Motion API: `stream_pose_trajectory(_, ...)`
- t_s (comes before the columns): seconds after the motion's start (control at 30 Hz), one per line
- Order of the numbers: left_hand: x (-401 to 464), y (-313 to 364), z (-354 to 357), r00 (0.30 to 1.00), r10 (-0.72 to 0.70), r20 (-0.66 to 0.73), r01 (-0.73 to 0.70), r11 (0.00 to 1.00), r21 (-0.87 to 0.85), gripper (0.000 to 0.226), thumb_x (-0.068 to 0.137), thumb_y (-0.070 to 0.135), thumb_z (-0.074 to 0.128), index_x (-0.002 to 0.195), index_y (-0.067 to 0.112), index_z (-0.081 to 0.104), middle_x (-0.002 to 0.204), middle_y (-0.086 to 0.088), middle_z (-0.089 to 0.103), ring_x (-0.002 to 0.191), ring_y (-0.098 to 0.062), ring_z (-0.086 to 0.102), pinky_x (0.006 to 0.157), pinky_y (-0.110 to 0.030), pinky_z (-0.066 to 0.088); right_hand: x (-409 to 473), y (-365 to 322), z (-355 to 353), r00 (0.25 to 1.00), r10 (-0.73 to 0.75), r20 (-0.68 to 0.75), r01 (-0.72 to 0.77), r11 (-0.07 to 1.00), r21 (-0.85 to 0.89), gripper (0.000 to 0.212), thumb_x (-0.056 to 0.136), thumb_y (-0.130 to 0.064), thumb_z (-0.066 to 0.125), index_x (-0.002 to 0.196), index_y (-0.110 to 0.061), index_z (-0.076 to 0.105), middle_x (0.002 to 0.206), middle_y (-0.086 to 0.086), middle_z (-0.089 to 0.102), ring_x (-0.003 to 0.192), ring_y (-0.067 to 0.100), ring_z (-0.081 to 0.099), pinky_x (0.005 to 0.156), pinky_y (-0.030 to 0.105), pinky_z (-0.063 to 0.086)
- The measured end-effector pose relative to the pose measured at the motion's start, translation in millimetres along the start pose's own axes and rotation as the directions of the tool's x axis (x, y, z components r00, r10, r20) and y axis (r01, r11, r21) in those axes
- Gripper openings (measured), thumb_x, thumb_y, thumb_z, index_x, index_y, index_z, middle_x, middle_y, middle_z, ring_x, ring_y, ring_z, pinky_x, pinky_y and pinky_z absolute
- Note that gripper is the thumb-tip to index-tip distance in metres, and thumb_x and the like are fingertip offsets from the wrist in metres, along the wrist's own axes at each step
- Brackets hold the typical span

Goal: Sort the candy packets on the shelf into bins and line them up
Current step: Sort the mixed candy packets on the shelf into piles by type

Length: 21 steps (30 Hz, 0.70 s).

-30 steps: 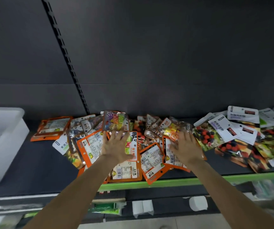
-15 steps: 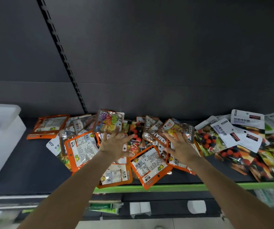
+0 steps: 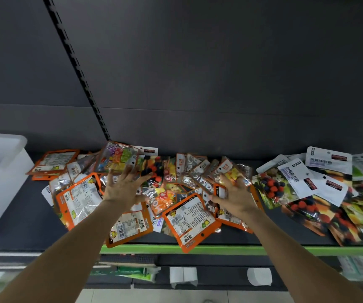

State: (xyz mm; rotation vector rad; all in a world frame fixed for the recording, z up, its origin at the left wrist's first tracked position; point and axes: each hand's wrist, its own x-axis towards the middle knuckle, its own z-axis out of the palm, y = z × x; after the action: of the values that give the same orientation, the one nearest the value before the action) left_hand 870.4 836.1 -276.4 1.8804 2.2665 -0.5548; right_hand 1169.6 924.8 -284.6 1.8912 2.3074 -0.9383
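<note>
Now the fingers of the left hand are spread wide and straight, splayed over the heap with their tips on the clear packet of multicoloured gummies and the berry packet next to it; they curl round nothing. The right hand is likewise fanned, its fingers lying on the clear packet of yellow candy and its palm over an orange-bordered packet. Half a second ago both hands lay nearer the front edge; they have since slid deeper toward the back wall, and the orange-bordered packet between the wrists has turned and now pokes over the green shelf lip. My reading: this is still raking and spreading the mixed pile so kinds can be told apart, and no packet has been picked yet.

Outward from the hands, more orange-bordered packets lie left of the left hand, and white-labelled berry packets are scattered well to the right. The white bin stands at the shelf's far left, well apart from both hands, with nothing visible in it.
</note>
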Motion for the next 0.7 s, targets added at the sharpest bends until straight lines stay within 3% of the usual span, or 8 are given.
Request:
stream_pose_trajectory(0.1, -4.6, -4.4, -3.9, 0.999, -0.053, 0.008, 0.053, 0.998, -0.035, 0.079, 0.089, 0.065, 0.038, 0.146, 0.045, -0.013, 0.159, -0.002, -0.014, 0.144, -0.026, -0.018, 0.114, -0.062, -0.005, -0.9, -19.5, 9.9, 0.994, -0.102, 0.042, 0.102, 0.995, 0.01, 0.086, 0.078, -0.064, 0.061, 0.147, -0.047, 0.013, 0.158, 0.012, -0.001, 0.14, 0.039, 0.026, 0.112, 0.045, 0.031)
stream_pose_trajectory(0.2, -6.4, 18.0, -11.9, 0.985, -0.079, -0.153, 0.058, 0.989, -0.137, 0.067, 0.09, 0.047, 0.054, 0.147, 0.034, 0.023, 0.16, -0.004, 0.008, 0.147, -0.026, -0.004, 0.115, -0.055, -0.009, -0.4, -39.2, 20.4, 0.976, -0.187, 0.112, 0.181, 0.981, 0.065, 0.086, 0.08, -0.057, 0.064, 0.146, -0.049, 0.011, 0.158, 0.01, -0.004, 0.142, 0.035, 0.023, 0.114, 0.044, 0.027)
stream_pose_trajectory(0.3, -8.3, 55.6, -19.6, 0.962, -0.099, -0.254, -0.008, 0.921, -0.39, 0.045, 0.094, 0.029, 0.048, 0.137, 0.016, 0.041, 0.147, -0.009, 0.035, 0.139, -0.025, 0.028, 0.119, -0.042, 0.016, 3.7, -39.5, 20.5, 0.966, -0.217, 0.144, 0.222, 0.975, -0.017, 0.086, 0.084, -0.047, 0.064, 0.147, -0.047, 0.005, 0.158, 0.012, -0.009, 0.146, 0.034, 0.006, 0.116, 0.047, 0.022)
stream_pose_trajectory(0.37, -9.3, 72.6, -19.8, 0.973, -0.107, -0.206, -0.031, 0.821, -0.57, 0.053, 0.097, 0.033, 0.042, 0.141, 0.007, 0.031, 0.15, -0.012, 0.027, 0.138, -0.024, 0.028, 0.117, -0.038, 0.023, 7.0, -30.4, 14.6, 0.965, -0.229, 0.126, 0.239, 0.968, -0.074, 0.077, 0.089, -0.046, 0.058, 0.147, -0.049, 0.007, 0.159, 0.01, -0.009, 0.146, 0.031, 0.005, 0.116, 0.048, 0.021)
stream_pose_trajectory(0.43, -9.8, 81.7, -16.7, 0.968, -0.098, -0.233, -0.055, 0.817, -0.574, 0.079, 0.094, 0.049, 0.042, 0.15, 0.006, 0.007, 0.159, -0.01, -0.001, 0.146, -0.024, 0.006, 0.119, -0.038, 0.01, 12.9, -18.2, 8.8, 0.965, -0.229, 0.13, 0.243, 0.965, -0.097, 0.068, 0.093, -0.046, 0.052, 0.146, -0.051, 0.009, 0.159, 0.007, -0.011, 0.147, 0.028, -0.001, 0.117, 0.046, 0.017)
stream_pose_trajectory(0.53, -17.7, 89.4, -15.0, 0.962, 0.104, -0.254, -0.208, 0.879, -0.429, 0.105, 0.08, 0.075, 0.04, 0.151, 0.018, -0.013, 0.157, -0.003, -0.022, 0.145, -0.019, -0.018, 0.116, -0.038, -0.013, 23.0, -5.9, 3.6, 0.954, -0.248, 0.171, 0.267, 0.958, -0.104, 0.061, 0.095, -0.048, 0.046, 0.144, -0.053, 0.01, 0.158, 0.003, -0.019, 0.146, 0.025, -0.012, 0.119, 0.048, 0.011)
stream_pose_trajectory(0.6, -22.3, 92.7, -12.9, 0.949, 0.298, -0.106, -0.316, 0.906, -0.283, 0.114, 0.072, 0.083, 0.043, 0.149, 0.024, -0.017, 0.155, 0.003, -0.027, 0.141, -0.016, -0.027, 0.112, -0.04, -0.02, 30.2, -1.2, -2.0, 0.939, -0.286, 0.189, 0.311, 0.943, -0.121, 0.06, 0.095, -0.047, 0.045, 0.144, -0.053, 0.009, 0.157, 0.0, -0.022, 0.145, 0.022, -0.016, 0.118, 0.051, 0.01)
stream_pose_trajectory(0.7, -16.9, 91.2, -8.8, 0.941, 0.339, 0.016, -0.334, 0.933, -0.131, 0.114, 0.07, 0.082, 0.047, 0.147, 0.03, -0.019, 0.15, 0.008, -0.033, 0.137, -0.013, -0.032, 0.111, -0.041, -0.021, 37.9, 6.3, -10.1, 0.929, -0.325, 0.177, 0.356, 0.916, -0.187, 0.067, 0.096, -0.043, 0.047, 0.146, -0.049, 0.002, 0.157, -0.005, -0.018, 0.146, 0.018, -0.011, 0.115, 0.052, 0.01)
